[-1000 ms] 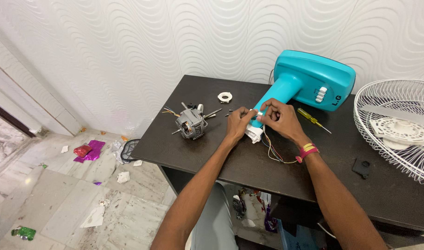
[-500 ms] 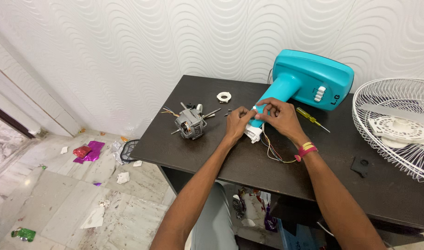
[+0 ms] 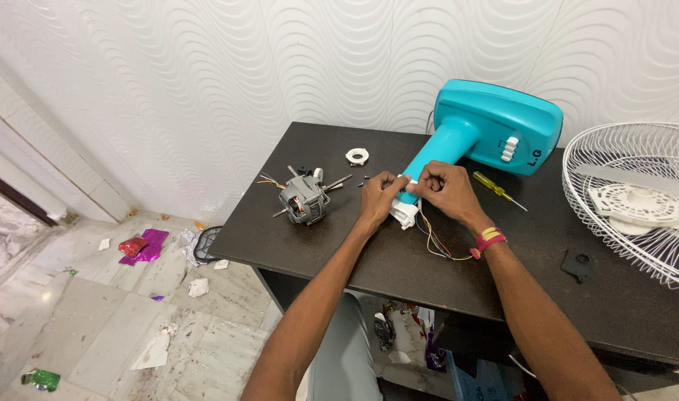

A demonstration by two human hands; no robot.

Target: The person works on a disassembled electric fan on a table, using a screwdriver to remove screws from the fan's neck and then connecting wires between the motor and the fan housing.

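Lying on the dark surface (image 3: pixel 339 252), the turquoise fan stand (image 3: pixel 488 137) stretched its neck toward the person, and both hands met at the neck's near end, where a white fitting (image 3: pixel 405 214) capped it. The left hand (image 3: pixel 376 200) pinched the top of that end with thumb and fingertips pressed together, while the right hand (image 3: pixel 443 191) closed over the same spot from the other side, its grip tight on the neck, so the stand's end sat directly between the two grips. One bundle of thin coloured wires (image 3: pixel 437 241) trailed from the fitting toward the right wrist. There were one bare motor (image 3: pixel 304 200), one white ring (image 3: pixel 357 157), one yellow-handled screwdriver (image 3: pixel 495 188), one white wire fan guard (image 3: pixel 636 200) cut off at the right edge, and one small black part (image 3: pixel 577 264). The fingertips hid what exactly was being pinched, and the tiny specks beside the motor were too small to identify.
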